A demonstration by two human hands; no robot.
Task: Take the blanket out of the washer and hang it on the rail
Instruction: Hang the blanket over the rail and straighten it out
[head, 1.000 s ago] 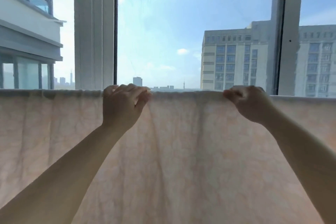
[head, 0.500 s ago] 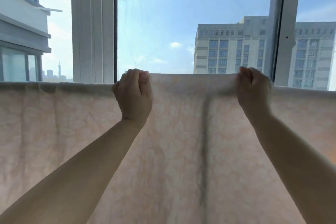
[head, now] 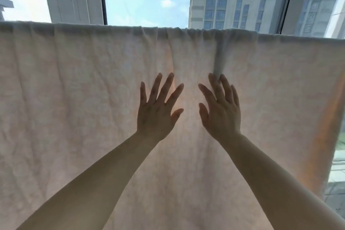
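The big pale blanket (head: 74, 99) hangs down flat and fills most of the picture, with its top edge folded over along the upper part. In the middle, the left hand (head: 155, 112) and the right hand (head: 220, 112) are open with fingers spread wide, holding nothing. Both are flat against the cloth or just in front of it.

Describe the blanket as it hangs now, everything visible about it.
The blanket is a thin, pale peach cloth, backlit and wrinkled, draped over a rail that it hides. Its top fold runs across the whole view, bunched into small pleats near the middle. It hangs flat like a curtain before the window. The left hand and right hand, fingers spread, lie open against it.
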